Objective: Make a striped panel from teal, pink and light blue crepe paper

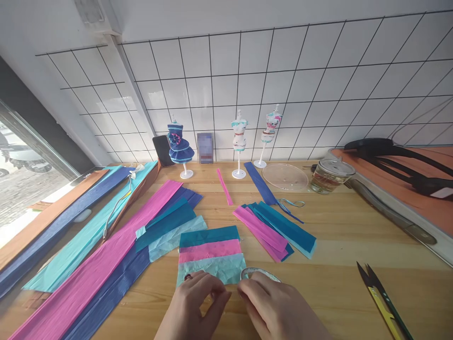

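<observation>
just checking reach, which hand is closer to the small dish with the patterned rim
Right. The right hand partly covers the small dish from view; the left hand is farther off to its left, at the near edge of the striped sheet.

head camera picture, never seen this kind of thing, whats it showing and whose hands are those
No machine here: these are the bare left hand and right hand of a person, whose head-worn camera looks forward and down. The left hand is at the near edge of a striped paper-like sheet; the right partly hides a small dish. Around them on the wooden table lie coloured strips and black-and-yellow snips; little dress forms stand behind. I can't tell whether either hand holds anything.
</observation>
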`<move>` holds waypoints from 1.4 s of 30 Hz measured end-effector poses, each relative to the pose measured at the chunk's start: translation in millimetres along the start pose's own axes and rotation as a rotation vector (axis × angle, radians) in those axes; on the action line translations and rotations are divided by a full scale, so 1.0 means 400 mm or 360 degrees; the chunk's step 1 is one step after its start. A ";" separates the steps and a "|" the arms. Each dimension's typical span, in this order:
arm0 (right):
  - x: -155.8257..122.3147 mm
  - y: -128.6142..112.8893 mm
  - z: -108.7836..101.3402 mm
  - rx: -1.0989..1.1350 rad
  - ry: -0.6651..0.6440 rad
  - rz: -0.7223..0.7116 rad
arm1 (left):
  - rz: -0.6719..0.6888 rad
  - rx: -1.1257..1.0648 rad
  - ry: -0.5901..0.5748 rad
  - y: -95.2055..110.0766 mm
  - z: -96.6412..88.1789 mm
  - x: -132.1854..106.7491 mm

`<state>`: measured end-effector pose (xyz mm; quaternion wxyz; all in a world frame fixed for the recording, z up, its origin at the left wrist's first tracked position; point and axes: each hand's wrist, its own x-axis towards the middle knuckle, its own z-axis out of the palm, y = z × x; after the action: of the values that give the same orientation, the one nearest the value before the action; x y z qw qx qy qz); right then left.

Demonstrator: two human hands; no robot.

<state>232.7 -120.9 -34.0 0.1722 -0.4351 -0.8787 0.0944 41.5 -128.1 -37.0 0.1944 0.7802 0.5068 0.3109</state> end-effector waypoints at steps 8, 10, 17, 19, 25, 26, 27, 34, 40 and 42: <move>-0.008 0.000 0.028 0.0137 0.0001 -0.0119 | -0.0805 -0.0445 -0.0334 -0.017 -0.026 -0.029; -0.010 0.004 0.033 0.0145 0.0056 -0.0147 | -0.0971 -0.0562 -0.0352 -0.027 -0.038 -0.038; -0.002 0.006 0.023 0.0041 0.0088 -0.0112 | -0.1245 -0.0812 -0.0363 -0.096 -0.076 -0.068; 0.001 0.008 0.025 -0.0014 0.0116 -0.0100 | -0.1300 -0.0812 -0.0397 -0.118 -0.088 -0.069; 0.005 0.016 0.039 -0.0077 0.0185 -0.0129 | -0.1438 -0.0814 -0.0511 -0.151 -0.130 -0.050; 0.005 0.018 0.042 -0.0089 0.0197 -0.0143 | -0.1449 -0.0822 -0.0522 -0.153 -0.134 -0.047; 0.005 0.019 0.044 -0.0103 0.0218 -0.0160 | -0.1456 -0.0824 -0.0532 -0.154 -0.136 -0.045; 0.016 0.025 0.034 -0.0191 0.0405 -0.0245 | -0.1476 -0.0785 -0.0601 -0.160 -0.135 -0.038; 0.024 0.026 0.013 -0.0265 0.0496 -0.0161 | -0.1540 -0.0591 -0.0613 -0.148 -0.143 -0.026; 0.023 0.028 0.010 -0.0284 0.0497 -0.0139 | -0.1558 -0.0578 -0.0587 -0.145 -0.144 -0.023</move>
<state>234.2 -106.8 -39.1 0.2711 -0.4195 -0.8643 -0.0600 -39.4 -113.3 -33.2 0.5332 0.4491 0.7060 0.1247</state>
